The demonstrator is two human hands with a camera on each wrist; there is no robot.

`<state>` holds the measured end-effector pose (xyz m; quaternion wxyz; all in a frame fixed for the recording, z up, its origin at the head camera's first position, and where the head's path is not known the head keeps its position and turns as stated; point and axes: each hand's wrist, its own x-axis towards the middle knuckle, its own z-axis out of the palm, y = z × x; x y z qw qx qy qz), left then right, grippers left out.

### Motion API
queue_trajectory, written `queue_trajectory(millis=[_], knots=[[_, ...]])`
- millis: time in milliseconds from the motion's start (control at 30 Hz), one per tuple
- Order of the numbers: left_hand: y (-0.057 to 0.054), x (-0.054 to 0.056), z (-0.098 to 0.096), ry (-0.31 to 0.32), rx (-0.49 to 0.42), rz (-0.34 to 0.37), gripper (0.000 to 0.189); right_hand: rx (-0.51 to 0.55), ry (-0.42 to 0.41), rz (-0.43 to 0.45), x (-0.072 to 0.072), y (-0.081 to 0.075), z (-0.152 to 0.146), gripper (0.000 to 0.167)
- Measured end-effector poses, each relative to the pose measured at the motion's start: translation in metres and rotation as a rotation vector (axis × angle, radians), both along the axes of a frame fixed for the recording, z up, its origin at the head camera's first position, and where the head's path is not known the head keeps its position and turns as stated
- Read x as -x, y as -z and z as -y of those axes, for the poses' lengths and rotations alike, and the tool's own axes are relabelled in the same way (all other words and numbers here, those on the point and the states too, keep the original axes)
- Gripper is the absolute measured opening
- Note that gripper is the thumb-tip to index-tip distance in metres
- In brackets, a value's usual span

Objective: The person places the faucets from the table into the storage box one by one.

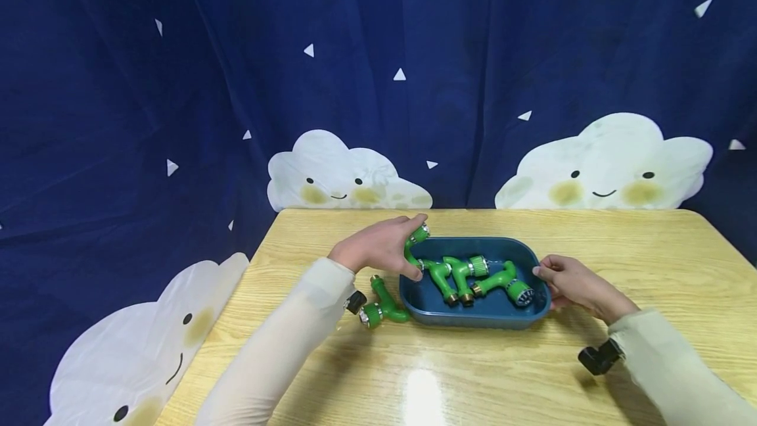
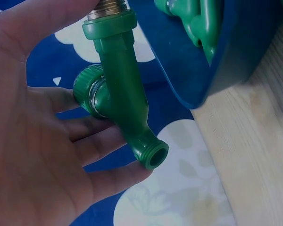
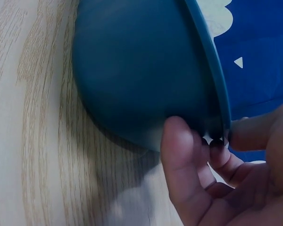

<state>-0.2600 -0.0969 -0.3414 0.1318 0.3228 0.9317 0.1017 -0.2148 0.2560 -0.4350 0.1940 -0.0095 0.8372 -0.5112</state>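
Note:
My left hand (image 1: 384, 245) holds a green tap (image 2: 125, 80) over the left end of a dark blue plastic tub (image 1: 473, 319). In the left wrist view the thumb lies at the tap's brass threaded end, and the fingers are spread behind its ribbed knob and open spout. Inside the tub lie more green taps, among them one on the right (image 1: 499, 280) and one in the middle (image 1: 464, 271). My right hand (image 1: 576, 284) pinches the tub's right rim, thumb on the rim and fingers against the outer wall (image 3: 132, 70).
Another green tap (image 1: 386, 304) lies on the wooden table (image 1: 497, 373), just left of the tub and below my left wrist. A dark blue curtain (image 1: 378, 51) with white clouds and triangles hangs behind the table and along its left side.

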Motion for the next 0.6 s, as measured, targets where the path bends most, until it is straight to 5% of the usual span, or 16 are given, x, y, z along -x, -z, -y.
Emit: queue_trajectory(millis=[600], knots=[[-0.001,-0.002,-0.035,0.082,0.07,-0.001,0.108,-0.005,0.0,0.01,0.002,0.002,-0.004,0.028]])
